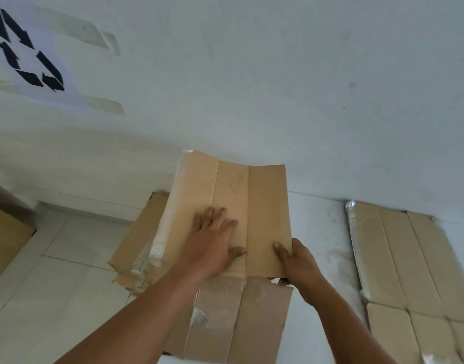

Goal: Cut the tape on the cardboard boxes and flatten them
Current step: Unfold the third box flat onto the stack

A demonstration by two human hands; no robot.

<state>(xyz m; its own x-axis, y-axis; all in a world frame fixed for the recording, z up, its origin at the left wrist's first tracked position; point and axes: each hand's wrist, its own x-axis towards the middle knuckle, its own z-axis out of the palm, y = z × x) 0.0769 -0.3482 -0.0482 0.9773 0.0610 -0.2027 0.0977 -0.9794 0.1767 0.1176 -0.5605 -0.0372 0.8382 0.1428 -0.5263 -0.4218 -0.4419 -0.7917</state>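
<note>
A flattened cardboard box [225, 190] with strips of clear tape along its left edge is held up in front of me, its far end near the wall. My left hand [212, 240] lies flat on its middle panel with fingers spread. My right hand [296, 261] grips the box's right edge, thumb on top. Lower flaps of the box [225, 324] hang toward me below my hands. Under it, a pile of flattened cardboard [136, 248] lies on the tiled floor. No cutting tool is in view.
A second flattened box [398, 258] lies on the floor at the right, against the white wall [278, 88]. A sheet with a black recycling symbol [28, 53] is taped to the wall at upper left. Another brown box [5, 237] stands at the left edge.
</note>
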